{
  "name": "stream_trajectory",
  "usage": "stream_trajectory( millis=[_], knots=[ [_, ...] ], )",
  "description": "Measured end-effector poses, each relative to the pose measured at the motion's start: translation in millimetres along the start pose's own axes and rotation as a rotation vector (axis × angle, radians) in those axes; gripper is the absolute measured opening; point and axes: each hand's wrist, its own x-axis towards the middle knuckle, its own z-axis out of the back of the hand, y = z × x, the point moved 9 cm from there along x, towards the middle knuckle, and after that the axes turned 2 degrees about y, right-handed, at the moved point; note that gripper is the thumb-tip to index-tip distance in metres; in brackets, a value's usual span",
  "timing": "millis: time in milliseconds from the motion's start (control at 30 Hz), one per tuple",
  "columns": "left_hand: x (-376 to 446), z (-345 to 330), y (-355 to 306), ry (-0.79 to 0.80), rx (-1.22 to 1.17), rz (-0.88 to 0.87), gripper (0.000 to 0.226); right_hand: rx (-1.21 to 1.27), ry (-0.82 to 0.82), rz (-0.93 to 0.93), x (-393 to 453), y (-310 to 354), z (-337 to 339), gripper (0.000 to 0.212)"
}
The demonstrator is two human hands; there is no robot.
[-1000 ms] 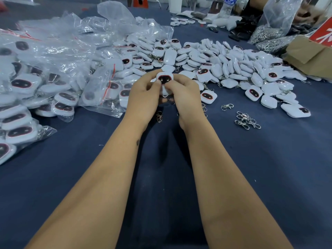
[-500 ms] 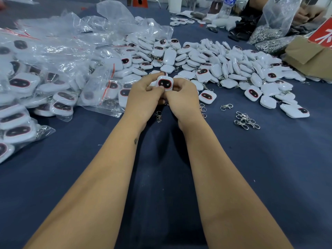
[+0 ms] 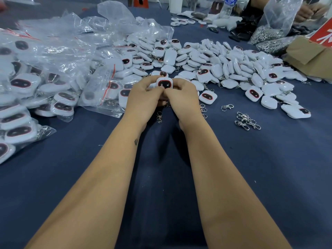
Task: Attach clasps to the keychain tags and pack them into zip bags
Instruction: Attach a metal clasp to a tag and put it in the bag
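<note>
Two bare forearms reach forward over the dark blue table cloth [image 3: 269, 177]. At their ends the left hand [image 3: 143, 99] and the right hand [image 3: 181, 97] meet, thumbs touching, and together pinch one white keychain tag [image 3: 164, 83], held upright with its dark, red-rimmed face toward the camera (whether a clasp is already on it cannot be told; the fingers hide its lower edge). Just below the hands a metal clasp [image 3: 159, 117] lies on the cloth, and to the right of the right hand sit a single loose clasp [image 3: 227, 107] and, nearer, a small cluster of clasps [image 3: 247, 121]. To the left of the left hand are clear zip bags [image 3: 53, 69] filled with tags, heaped together. Beyond the hands and stretching to the right spreads a large pile of loose tags [image 3: 224, 63], some face up, some face down. Farther off, at the right, stand a cardboard box [image 3: 309, 54] and a clear bag of metal clasps [image 3: 273, 27], and a plastic bottle [image 3: 229, 4] stands at the far edge.
</note>
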Motion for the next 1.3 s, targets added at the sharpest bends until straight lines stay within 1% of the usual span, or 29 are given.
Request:
stream_trajectory(
  millis=[100, 233, 400, 633, 800, 933, 1100, 1300],
  knots=[
    [1.5, 0.5, 1.6, 0.001, -0.018, 0.007, 0.03, 0.041, 0.02, -0.001, -1.0, 3.0, -0.9, 0.019],
    [1.8, -0.3, 2.8, 0.011, -0.011, 0.007, 0.032, 0.125, 0.014, -0.011, -0.8, 3.0, 1.7, 0.025],
    [1.3, -0.4, 2.5, 0.014, -0.001, 0.0, 0.033, 0.068, 0.027, 0.005, -2.5, 5.3, -2.2, 0.017],
    [0.3, -1.5, 2.7, 0.019, 0.02, -0.002, 0.033, 0.011, -0.006, -0.016, -1.7, 4.1, -3.1, 0.025],
    [0.2, -1.2, 2.0, 0.01, 0.021, 0.004, 0.03, 0.016, 0.001, -0.025, -2.2, 3.3, -3.6, 0.024],
    [0.4, -1.3, 1.7, 0.011, 0.016, 0.006, 0.024, 0.04, 0.011, 0.001, -2.4, 4.7, -3.2, 0.018],
    [1.6, 1.6, 1.6, -0.018, 0.04, 0.011, 0.019, 0.073, 0.025, 0.011, -3.4, 5.5, -2.2, 0.023],
    [1.1, 3.5, -2.6, -0.025, 0.081, -0.019, 0.022, 0.09, 0.043, 0.014, -4.4, 6.9, -3.9, 0.025]
  ],
)
